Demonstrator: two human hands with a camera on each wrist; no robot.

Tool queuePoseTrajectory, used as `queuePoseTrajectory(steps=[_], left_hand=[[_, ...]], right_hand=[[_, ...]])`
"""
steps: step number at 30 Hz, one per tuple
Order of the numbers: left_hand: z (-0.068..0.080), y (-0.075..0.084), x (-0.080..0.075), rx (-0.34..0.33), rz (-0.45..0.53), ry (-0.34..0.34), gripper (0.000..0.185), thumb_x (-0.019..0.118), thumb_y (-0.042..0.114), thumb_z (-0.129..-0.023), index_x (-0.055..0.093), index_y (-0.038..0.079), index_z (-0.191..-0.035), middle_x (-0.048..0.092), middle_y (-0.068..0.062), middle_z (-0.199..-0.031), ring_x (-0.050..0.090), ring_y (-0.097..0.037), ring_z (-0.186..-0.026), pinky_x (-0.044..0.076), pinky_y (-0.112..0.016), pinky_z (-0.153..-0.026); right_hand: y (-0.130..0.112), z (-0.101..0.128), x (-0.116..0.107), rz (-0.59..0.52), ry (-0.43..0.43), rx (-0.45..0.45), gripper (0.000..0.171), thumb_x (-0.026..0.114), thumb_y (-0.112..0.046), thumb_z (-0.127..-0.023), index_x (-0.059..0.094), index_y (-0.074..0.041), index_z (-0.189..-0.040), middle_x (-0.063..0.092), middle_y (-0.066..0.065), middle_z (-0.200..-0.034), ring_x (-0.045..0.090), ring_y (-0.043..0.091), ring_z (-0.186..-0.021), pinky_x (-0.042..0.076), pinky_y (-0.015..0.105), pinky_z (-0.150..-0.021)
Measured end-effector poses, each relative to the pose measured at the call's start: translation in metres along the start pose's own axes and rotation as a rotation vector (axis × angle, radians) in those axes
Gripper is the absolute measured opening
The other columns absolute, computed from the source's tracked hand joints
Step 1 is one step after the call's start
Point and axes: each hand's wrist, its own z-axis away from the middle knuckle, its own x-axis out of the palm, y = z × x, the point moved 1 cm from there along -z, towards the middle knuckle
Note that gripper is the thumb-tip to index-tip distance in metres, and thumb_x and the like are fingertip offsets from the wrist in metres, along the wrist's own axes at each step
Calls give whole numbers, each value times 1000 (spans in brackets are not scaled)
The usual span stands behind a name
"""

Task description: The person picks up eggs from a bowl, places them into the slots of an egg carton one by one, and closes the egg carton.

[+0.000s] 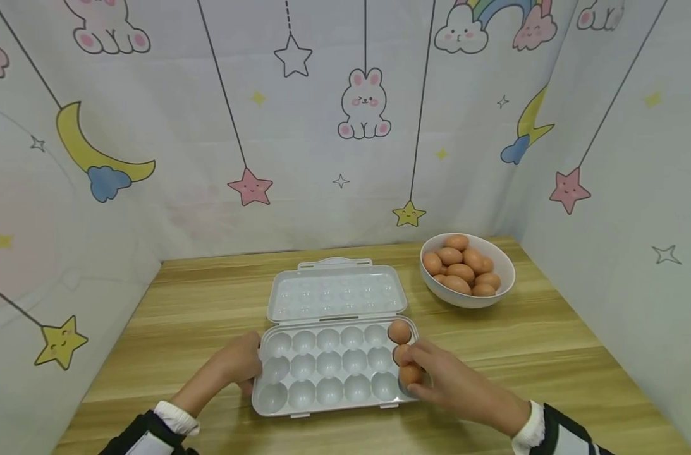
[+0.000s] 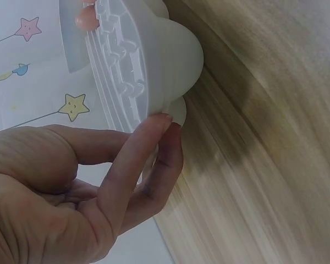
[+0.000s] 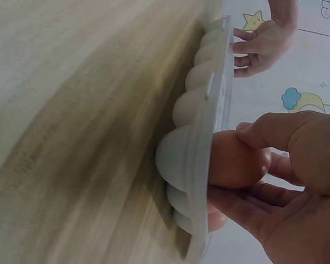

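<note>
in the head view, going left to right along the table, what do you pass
left hand → egg tray → right hand holding an egg at the tray's right end → bowl of eggs, which sits farther back

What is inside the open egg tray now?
The egg tray holds three brown eggs in its right column: one at the back, two under the right hand, partly covered. The other cups look empty.

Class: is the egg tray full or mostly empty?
Mostly empty: the egg tray has three eggs in its right column; the other cups are bare.
</note>
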Motion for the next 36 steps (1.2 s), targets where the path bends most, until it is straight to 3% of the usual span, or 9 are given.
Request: queuePoseTrajectory(steps=[10, 21, 36], left_hand=[[1, 1, -1, 5, 22, -26, 32, 51, -19, -59, 50, -15, -91, 53, -15, -66, 60, -27, -48, 53, -33, -40], [0, 0, 0, 10, 30, -31, 32, 50, -20, -61, 49, -15, -92, 53, -16, -67, 60, -26, -47, 53, -32, -40], [-1, -2, 1, 8, 39, -23, 31, 47, -19, -62, 47, -15, -92, 52, -16, -67, 60, -26, -47, 53, -32, -39]], right_hand=[[3, 8, 14, 109, 29, 23, 41, 78, -14, -70, 59, -14, -106, 48, -7, -97, 47, 5, -86, 48, 23, -71], [3, 9, 13, 106, 0, 40, 39, 78, -12, -72, 60, -11, -106, 51, -5, -98, 47, 5, -88, 48, 23, -72], [-1, 8, 12, 123, 46, -10, 32, 78, -11, -70, 61, -14, -97, 46, -8, -90, 43, 5, -82, 42, 16, -67]])
